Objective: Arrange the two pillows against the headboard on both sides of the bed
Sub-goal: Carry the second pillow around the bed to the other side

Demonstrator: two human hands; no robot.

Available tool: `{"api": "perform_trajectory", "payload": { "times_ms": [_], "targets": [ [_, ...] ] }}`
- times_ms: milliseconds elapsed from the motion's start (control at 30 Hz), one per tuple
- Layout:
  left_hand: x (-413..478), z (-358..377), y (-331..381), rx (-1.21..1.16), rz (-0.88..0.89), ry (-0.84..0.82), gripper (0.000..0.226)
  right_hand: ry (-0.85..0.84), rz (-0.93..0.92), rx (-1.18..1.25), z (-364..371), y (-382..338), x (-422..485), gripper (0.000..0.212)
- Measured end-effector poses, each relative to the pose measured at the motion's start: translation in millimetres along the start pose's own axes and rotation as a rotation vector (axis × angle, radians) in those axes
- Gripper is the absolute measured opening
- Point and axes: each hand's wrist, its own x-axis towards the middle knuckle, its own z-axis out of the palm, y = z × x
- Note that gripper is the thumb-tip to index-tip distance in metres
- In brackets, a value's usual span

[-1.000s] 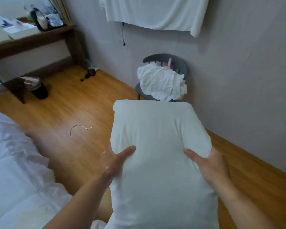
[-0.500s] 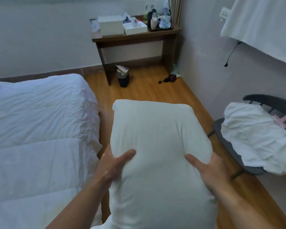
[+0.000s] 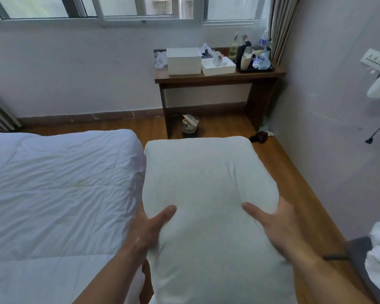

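A white pillow (image 3: pixel 206 194) is held out in front of me over the wooden floor, lengthwise, just right of the bed. My left hand (image 3: pixel 149 229) grips its left side with the thumb pressed on top. On its right side, my right hand (image 3: pixel 274 227) grips the same way. The bed (image 3: pixel 59 194), covered in a white duvet, fills the left of the view. Neither a headboard nor a second pillow is in sight.
A dark wooden desk (image 3: pixel 217 79) with white boxes and bottles stands against the window wall ahead. A small bin (image 3: pixel 190 128) sits under it. A grey chair (image 3: pixel 360 255) piled with white cloth is at the lower right, close to the grey wall.
The view has swung left from the chair and wall toward the bed and the window wall. Both hands keep the same grip on the pillow.
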Motion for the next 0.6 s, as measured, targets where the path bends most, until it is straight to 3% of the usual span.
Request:
{"api": "perform_trajectory", "payload": {
  "times_ms": [433, 600],
  "targets": [
    [282.8, 20.4, 98.8, -0.004, -0.043, 0.197, 0.089, -0.230, -0.059, 0.018, 113.8, -115.7, 307.9, 0.053],
    [365.0, 23.9, 134.3, 0.000, -0.065, 0.245, 0.095, -0.280, -0.068, -0.021, 149.9, -157.1, 402.2, 0.055]
  ]
}}
